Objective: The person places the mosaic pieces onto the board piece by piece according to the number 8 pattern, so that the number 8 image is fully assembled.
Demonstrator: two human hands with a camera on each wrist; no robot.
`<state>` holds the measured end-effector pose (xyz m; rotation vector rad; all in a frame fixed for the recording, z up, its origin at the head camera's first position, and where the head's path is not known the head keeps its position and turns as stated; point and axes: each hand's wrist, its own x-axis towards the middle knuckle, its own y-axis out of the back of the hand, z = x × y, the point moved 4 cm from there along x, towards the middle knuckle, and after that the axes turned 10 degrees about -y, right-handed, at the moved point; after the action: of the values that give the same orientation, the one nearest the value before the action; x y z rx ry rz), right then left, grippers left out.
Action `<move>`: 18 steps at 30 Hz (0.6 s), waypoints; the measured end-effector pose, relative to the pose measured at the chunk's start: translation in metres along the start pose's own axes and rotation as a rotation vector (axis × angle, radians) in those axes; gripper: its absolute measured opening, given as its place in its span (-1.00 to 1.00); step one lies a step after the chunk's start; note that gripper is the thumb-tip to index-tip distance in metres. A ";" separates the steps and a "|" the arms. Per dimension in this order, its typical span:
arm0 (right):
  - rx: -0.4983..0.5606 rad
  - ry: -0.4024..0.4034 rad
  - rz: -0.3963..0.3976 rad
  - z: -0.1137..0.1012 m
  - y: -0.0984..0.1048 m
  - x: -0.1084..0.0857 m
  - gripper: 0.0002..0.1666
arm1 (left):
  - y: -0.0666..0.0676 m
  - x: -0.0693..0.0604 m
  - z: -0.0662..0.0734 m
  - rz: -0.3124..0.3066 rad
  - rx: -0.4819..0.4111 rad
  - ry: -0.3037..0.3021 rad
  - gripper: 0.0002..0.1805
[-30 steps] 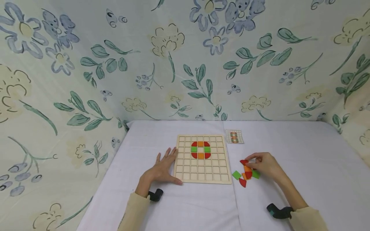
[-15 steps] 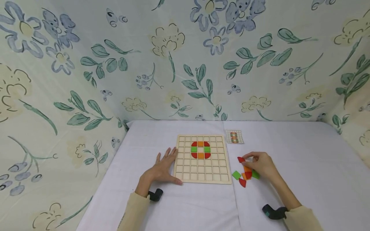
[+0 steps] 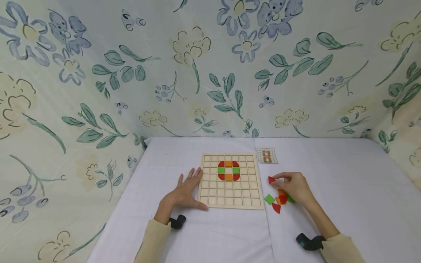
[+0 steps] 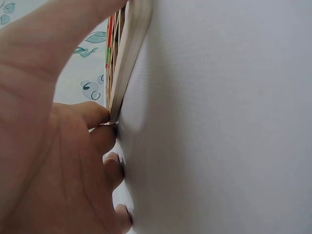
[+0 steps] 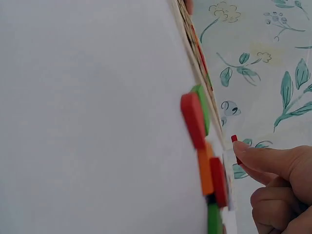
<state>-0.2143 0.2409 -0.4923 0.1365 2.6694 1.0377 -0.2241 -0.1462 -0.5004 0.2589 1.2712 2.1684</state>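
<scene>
Left of centre on the counter (image 3: 230, 237), the left hand (image 3: 182, 194) is resting spread fingers against a gridded board (image 3: 229, 192), probably steadying it; a pattern card (image 3: 267, 155) is lying beside its far right corner, seemingly for reference; nearer, the right hand (image 3: 295, 187) is pinching a red piece (image 3: 270, 179) between fingers near loose tiles (image 3: 283, 199).

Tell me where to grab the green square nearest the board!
I'd pinch the green square by its near and far corners, coming down from above on the board side. It seems to lie flat, turned like a diamond, and an orange piece and a loose red piece sit close on its right.
</scene>
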 end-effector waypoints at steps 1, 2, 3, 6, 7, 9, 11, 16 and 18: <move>0.006 0.004 -0.001 -0.003 -0.001 -0.001 -0.62 | 0.000 0.000 -0.001 0.000 -0.002 0.000 0.53; 0.014 0.007 -0.006 -0.006 -0.003 -0.002 -0.62 | 0.000 0.000 -0.001 0.000 -0.004 0.001 0.53; 0.022 0.009 -0.017 -0.010 -0.005 -0.004 -0.61 | -0.001 -0.001 -0.002 -0.002 -0.003 0.003 0.53; 0.038 0.013 -0.062 -0.023 -0.015 -0.008 -0.59 | -0.002 0.000 -0.002 -0.002 -0.002 0.003 0.53; 0.045 0.019 -0.075 -0.028 -0.020 -0.010 -0.59 | -0.002 0.000 -0.003 -0.005 -0.002 0.005 0.53; 0.060 0.033 -0.095 -0.038 -0.029 -0.012 -0.60 | -0.002 0.000 -0.003 -0.005 -0.002 0.006 0.53; 0.072 0.048 -0.103 -0.047 -0.039 -0.012 -0.62 | -0.002 0.000 -0.003 -0.003 -0.002 0.005 0.53; 0.091 0.071 -0.132 -0.064 -0.061 -0.012 -0.72 | -0.002 0.000 -0.003 0.006 -0.005 -0.001 0.54; 0.083 0.079 -0.139 -0.067 -0.068 -0.010 -0.76 | -0.002 0.000 -0.003 0.007 -0.001 -0.005 0.53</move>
<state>-0.2227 0.1451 -0.4889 -0.0744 2.7481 0.9085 -0.2249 -0.1476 -0.5036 0.2681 1.2684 2.1727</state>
